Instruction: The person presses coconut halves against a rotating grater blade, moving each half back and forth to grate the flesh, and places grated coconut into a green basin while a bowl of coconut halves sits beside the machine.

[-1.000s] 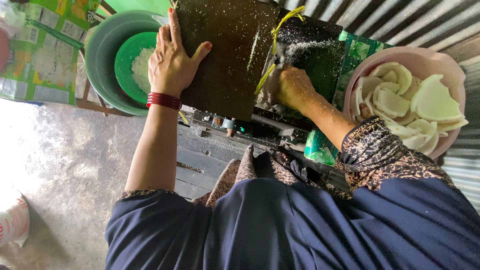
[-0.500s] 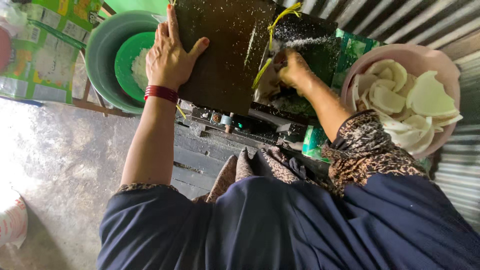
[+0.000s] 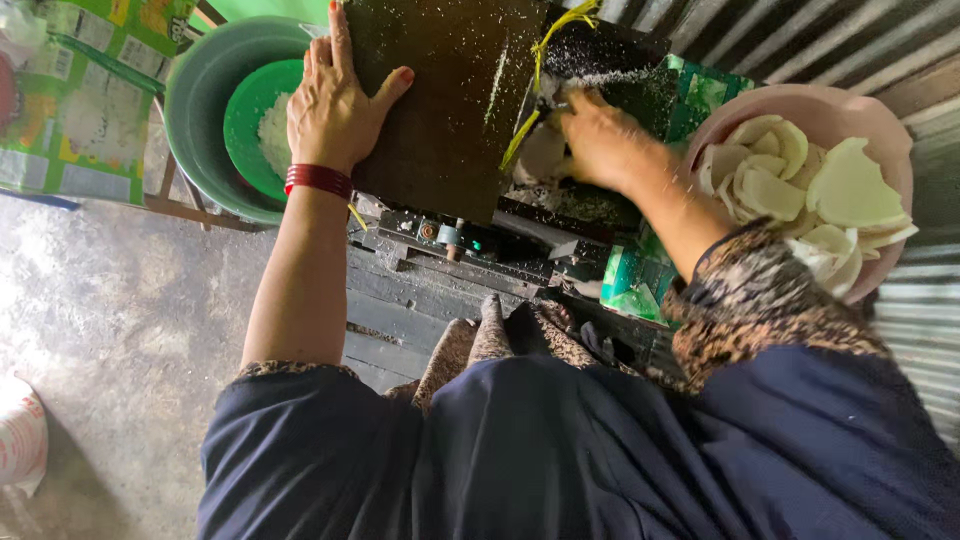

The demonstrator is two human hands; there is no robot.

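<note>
I am seeing the left hand (image 3: 335,105) lying spread and flat on the dark grater cover (image 3: 440,90). The right hand (image 3: 598,135) is curling round a white coconut piece (image 3: 545,155), pressing it into the grater mouth. Grating step, I judge; next calls for steady pressure, fingertips clear.

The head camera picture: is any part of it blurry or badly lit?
In the head view, the right hand is smeared by motion blur where it presses a white piece into the dark machine; the left hand lying flat on the machine is sharp. Light is soft daylight without hard shadows; the white pieces in the pink bowl look bright, nearly washed out.
</note>
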